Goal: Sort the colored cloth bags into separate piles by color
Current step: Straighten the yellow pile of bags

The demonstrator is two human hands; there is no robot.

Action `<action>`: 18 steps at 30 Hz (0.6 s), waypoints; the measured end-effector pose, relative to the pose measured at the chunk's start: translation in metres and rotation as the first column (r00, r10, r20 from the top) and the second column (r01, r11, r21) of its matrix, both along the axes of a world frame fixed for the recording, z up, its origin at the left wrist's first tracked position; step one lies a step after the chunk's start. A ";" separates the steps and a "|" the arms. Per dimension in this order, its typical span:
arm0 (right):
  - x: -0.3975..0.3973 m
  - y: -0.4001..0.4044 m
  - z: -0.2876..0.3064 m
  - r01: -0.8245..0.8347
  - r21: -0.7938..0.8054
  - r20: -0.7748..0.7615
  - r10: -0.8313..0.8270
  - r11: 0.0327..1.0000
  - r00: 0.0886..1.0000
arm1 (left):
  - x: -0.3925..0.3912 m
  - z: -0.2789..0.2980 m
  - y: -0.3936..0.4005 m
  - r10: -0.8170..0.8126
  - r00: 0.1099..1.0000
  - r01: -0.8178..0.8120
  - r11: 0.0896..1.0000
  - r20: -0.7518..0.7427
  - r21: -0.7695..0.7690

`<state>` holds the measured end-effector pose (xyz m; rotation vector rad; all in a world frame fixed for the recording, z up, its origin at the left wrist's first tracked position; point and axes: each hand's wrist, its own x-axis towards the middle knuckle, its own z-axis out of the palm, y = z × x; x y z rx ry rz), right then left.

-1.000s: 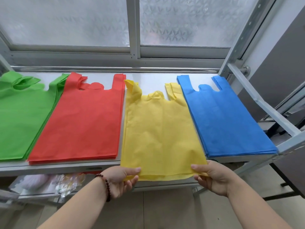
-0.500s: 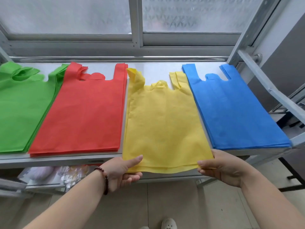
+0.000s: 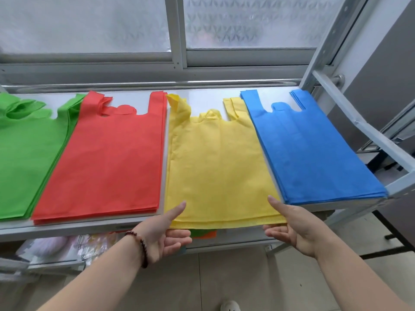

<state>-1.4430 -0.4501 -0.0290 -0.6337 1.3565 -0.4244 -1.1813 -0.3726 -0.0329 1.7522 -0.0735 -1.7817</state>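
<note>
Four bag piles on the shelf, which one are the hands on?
The yellow cloth bag pile, between red and blue. Left hand and right hand pinch its near corners; its bottom edge overhangs the shelf.

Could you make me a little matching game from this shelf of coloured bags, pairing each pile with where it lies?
Things:
1. green pile
2. red pile
3. yellow pile
4. blue pile

Places:
A. far right end of the shelf
B. held at its near edge by both hands
C. far left, cut off by the picture's edge
D. between green and yellow

Pairs: 1-C, 2-D, 3-B, 4-A
</note>
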 end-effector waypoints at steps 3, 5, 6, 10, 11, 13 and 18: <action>0.006 0.002 -0.008 -0.104 -0.015 -0.197 0.099 0.994 0.975 | -0.004 -0.004 -0.001 -0.005 0.998 0.006 1.000 0.065 -0.011; 0.007 0.002 -0.012 -0.119 -0.036 -0.209 0.109 0.992 0.972 | -0.003 -0.003 0.000 0.022 0.999 -0.021 0.999 0.025 -0.028; 0.006 0.001 -0.013 -0.113 -0.034 -0.194 0.105 0.993 0.975 | -0.001 -0.002 0.000 0.029 1.000 -0.029 0.999 0.005 -0.034; 0.004 0.000 -0.008 -0.103 0.005 -0.116 0.103 0.995 0.988 | 0.002 -0.001 0.003 0.023 0.998 -0.025 0.999 -0.050 -0.047; 0.003 0.001 -0.007 -0.104 0.011 -0.101 0.104 0.995 0.989 | 0.002 -0.002 0.004 0.021 0.998 -0.024 0.999 -0.062 -0.047; 0.002 0.002 -0.007 -0.100 0.011 -0.066 0.100 0.995 0.993 | 0.003 -0.003 0.006 0.009 0.997 -0.013 0.999 -0.076 -0.046; -0.002 0.005 -0.008 -0.047 0.012 0.068 0.046 0.999 0.997 | 0.003 -0.005 0.009 -0.015 0.994 0.009 0.998 -0.113 -0.055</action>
